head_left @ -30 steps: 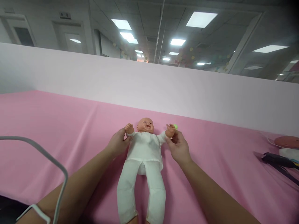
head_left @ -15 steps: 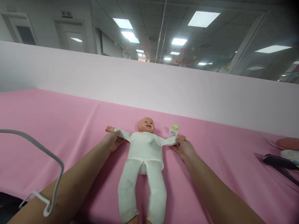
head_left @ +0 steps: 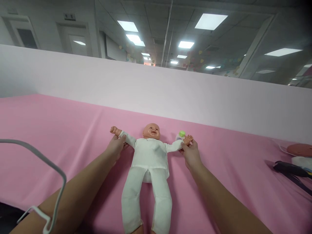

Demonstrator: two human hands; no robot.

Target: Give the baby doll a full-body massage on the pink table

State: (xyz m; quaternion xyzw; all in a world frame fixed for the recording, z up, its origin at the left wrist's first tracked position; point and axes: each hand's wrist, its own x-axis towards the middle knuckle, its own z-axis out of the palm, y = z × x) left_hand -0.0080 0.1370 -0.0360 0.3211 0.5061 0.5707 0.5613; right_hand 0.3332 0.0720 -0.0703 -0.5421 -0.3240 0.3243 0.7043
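Observation:
A baby doll in a white cloth top and trousers lies face up, its arms spread to both sides. My left hand is closed around the doll's sleeve near the wrist on the left; some of its fingers are hidden beneath. On the other side my right hand grips the doll's other forearm between thumb and fingers, close to the doll's small hand. Right behind that arm stands a small white bottle with a green cap, partly covered by the doll's hand.
Pink cloth covers the surface, and a white partition runs along its back. A grey-white bent rod crosses at the left, in front of my forearm. At the right edge lie a black strap-like item and a brownish rounded object.
Both of the doll's arms have come up a little, with my hands on them. My right hand's fingers have closed more, and the doll's hand now overlaps the bottle.

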